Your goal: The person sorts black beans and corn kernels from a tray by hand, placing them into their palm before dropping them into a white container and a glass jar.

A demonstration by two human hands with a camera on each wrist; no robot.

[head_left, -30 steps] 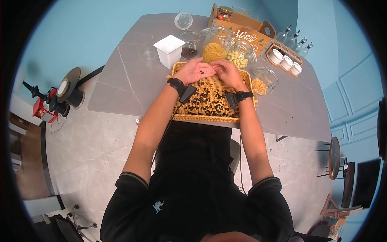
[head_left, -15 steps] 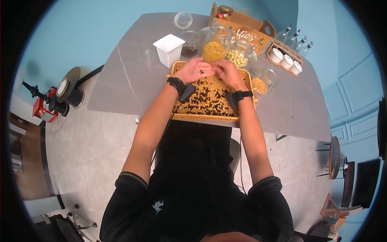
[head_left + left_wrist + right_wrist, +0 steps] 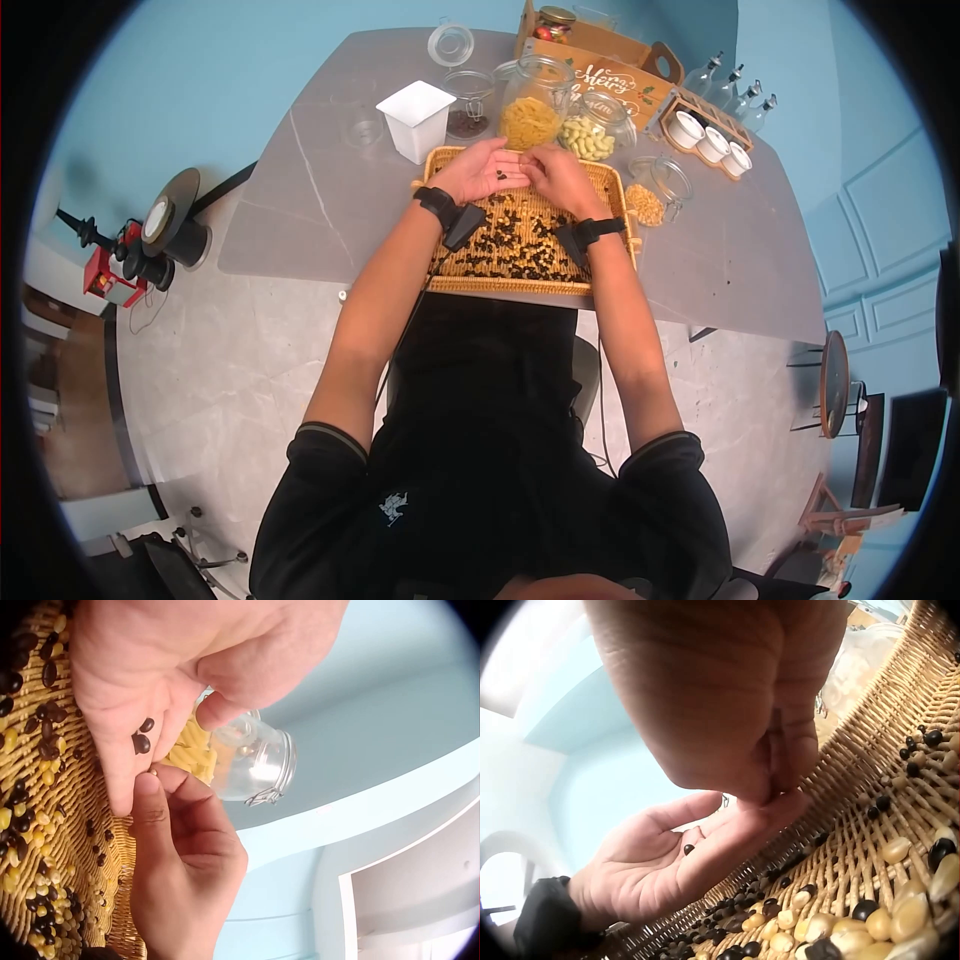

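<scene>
My left hand (image 3: 478,173) is palm up over the woven basket tray (image 3: 436,275), fingers straight. In the left wrist view two dark beans (image 3: 142,743) lie on its fingers. My right hand (image 3: 562,180) meets the left fingertips, thumb and forefinger pinching a small brownish bean (image 3: 154,772), mostly hidden between them. Beneath both hands, black beans (image 3: 866,910) and yellow corn kernels (image 3: 909,919) are scattered mixed across the tray.
Behind the tray stand a white square cup (image 3: 418,125), a jar of dark beans (image 3: 467,122), a pasta jar (image 3: 530,122) and a jar of pale green pieces (image 3: 588,138). An open jar of corn (image 3: 645,205) lies right. Farther back are a wooden crate (image 3: 610,80) and a rack of white pots (image 3: 712,145).
The head view has tilted slightly, shifting the table a little upward. Both hands stay together over the tray; the right fingers have shifted only slightly at the left fingertips.
</scene>
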